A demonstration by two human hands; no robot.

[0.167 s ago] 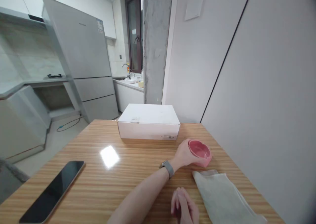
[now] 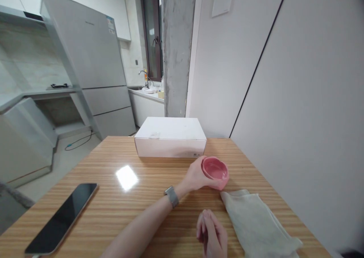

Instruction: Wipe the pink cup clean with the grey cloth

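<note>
The left hand (image 2: 193, 174) is gripping a pink bowl (image 2: 215, 172) around its side, tilting it just above the tabletop (image 2: 142, 208). The right hand (image 2: 211, 237) is bunching its fingers narrowly, holding nothing, right beside a crumpled cloth (image 2: 256, 224). A box (image 2: 170, 136) is sitting ahead and a phone (image 2: 61, 218) is lying well left. With only a one-sided grip, the tilted bowl could be slipping onto the hard tabletop and chipping, or catching the cloth's edge and dragging it.
</note>
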